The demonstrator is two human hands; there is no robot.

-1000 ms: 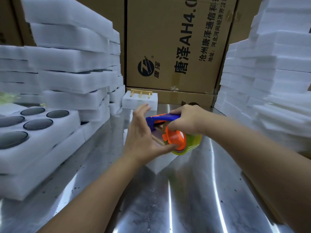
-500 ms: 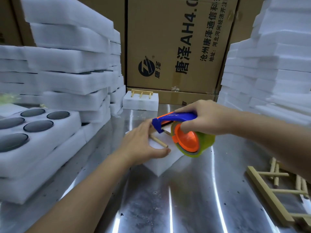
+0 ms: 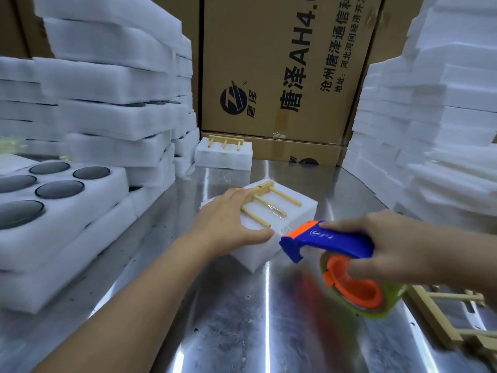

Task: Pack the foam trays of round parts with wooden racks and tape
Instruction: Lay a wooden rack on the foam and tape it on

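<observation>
**Hands: left flat on the block, right gripping the dispenser**

Left hand (image 3: 228, 224) lies flat on the top of a foam block (image 3: 306, 211), fingers straight, fingertips against the crossbar of the wooden rack (image 3: 269, 204) that lies on that block. My right hand (image 3: 398, 249) is curled round the blue handle of the tape dispenser (image 3: 336, 242), held in the air just beside the block's near right corner; the roll is blurred.

At far left, a foam tray (image 3: 88, 200) holds dark round parts (image 3: 59, 189), with stacked foam trays (image 3: 113, 76) behind. The block sits mid-table on the steel table (image 3: 242, 319). A second block (image 3: 223, 160), topped with its own rack, stands at the back before a cardboard carton (image 3: 282, 63). Loose racks (image 3: 441, 319) lie at near right, below more foam stacks (image 3: 443, 130).
</observation>
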